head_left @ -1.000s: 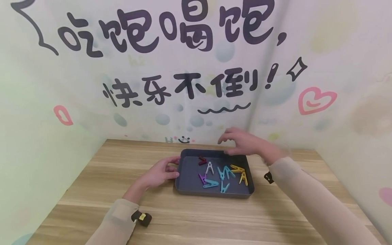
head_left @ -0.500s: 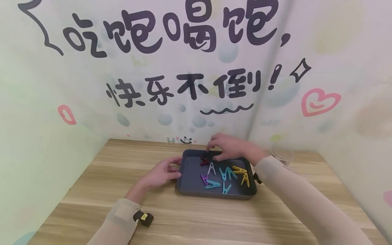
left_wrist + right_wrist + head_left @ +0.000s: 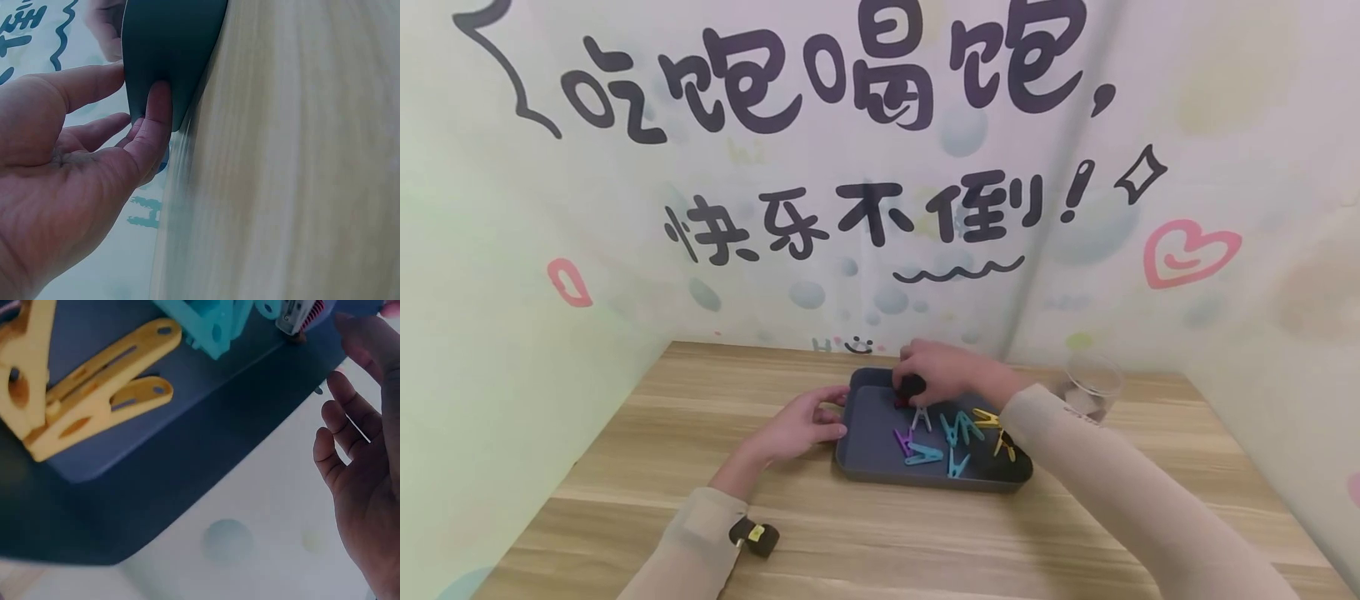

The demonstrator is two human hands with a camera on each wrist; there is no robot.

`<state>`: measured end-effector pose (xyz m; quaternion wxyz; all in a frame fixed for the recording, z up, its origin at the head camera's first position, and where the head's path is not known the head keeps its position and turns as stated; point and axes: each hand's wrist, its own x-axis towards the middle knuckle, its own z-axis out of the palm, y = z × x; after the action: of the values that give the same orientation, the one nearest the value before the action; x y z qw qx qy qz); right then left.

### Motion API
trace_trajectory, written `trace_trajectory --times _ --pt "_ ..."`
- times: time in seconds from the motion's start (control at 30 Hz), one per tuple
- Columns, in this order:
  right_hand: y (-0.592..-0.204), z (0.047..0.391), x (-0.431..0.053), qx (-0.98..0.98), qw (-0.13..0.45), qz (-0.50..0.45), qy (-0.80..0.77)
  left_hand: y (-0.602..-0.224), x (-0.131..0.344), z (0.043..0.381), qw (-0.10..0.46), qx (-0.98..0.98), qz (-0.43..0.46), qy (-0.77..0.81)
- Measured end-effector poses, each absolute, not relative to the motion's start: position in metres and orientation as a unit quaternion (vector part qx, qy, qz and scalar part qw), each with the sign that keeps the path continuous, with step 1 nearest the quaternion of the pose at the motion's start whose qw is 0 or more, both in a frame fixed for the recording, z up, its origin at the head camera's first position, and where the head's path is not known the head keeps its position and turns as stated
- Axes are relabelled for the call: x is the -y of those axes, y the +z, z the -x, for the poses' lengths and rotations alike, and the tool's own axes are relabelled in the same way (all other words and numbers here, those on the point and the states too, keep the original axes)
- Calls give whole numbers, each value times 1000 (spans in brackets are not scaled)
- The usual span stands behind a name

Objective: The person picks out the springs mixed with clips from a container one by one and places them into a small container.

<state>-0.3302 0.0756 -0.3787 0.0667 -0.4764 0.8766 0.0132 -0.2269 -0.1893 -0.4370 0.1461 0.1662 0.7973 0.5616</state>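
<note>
A dark grey tray (image 3: pixel 868 454) holds several plastic clothespins. My left hand (image 3: pixel 797 429) touches the tray's left end, its fingertips against the outer wall (image 3: pixel 169 44) in the left wrist view. My right hand (image 3: pixel 938 371) reaches over the back wall, thumb and fingers bent down around a dark red clothespin (image 3: pixel 901 402). The fingertips' contact is hidden, so I cannot tell whether they pinch it. Close to the thumb lies a grey clothespin (image 3: pixel 921 418). Purple (image 3: pixel 904 442), light blue (image 3: pixel 923 454) and yellow clothespins (image 3: pixel 106 394) lie further off.
A clear plastic cup (image 3: pixel 1093 387) stands behind the right forearm, at the table's back right. The wooden table (image 3: pixel 820 533) meets a printed backdrop (image 3: pixel 805 250) along its rear edge. Right sleeve (image 3: pixel 1097 467) crosses the tray's right corner.
My right hand has moved left and down, from above the tray's back right rim to the dark red clothespin. The clear cup has come into view. My left hand stays at the tray's end.
</note>
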Motion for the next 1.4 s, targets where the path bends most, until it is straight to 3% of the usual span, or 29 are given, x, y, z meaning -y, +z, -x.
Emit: trace_trajectory --times 0.9,1.4 --pt "-398 331 -59 -863 59 492 95 -436 185 226 151 -797 -171 560" --pt "-387 328 -73 -879 36 476 -24 -436 187 227 143 -797 -171 561"
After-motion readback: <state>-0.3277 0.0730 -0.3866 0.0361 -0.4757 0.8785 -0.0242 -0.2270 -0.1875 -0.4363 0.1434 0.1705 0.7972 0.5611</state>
